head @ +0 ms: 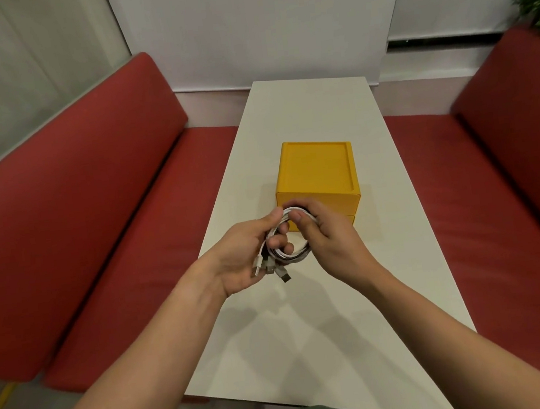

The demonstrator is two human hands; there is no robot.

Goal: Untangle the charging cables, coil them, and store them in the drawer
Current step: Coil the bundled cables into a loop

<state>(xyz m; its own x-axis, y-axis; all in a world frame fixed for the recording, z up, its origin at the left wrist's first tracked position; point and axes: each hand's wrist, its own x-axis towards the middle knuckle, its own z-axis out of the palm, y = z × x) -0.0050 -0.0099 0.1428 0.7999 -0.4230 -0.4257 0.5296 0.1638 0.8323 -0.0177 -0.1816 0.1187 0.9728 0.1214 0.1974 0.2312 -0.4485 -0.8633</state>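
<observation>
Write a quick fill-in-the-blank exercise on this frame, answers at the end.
The left hand and the right hand together hold the cable coil, which is mostly ____.
The drawer box on the table is ____ in colour.
Its drawers are ____, none pulled out.
The benches beside the table are ____.
Missing words: white, yellow, closed, red.

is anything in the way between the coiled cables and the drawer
No object lies between the coiled cables and the yellow drawer box just beyond them. But its drawers look shut, and the left hand and right hand both grip the coil.
</observation>
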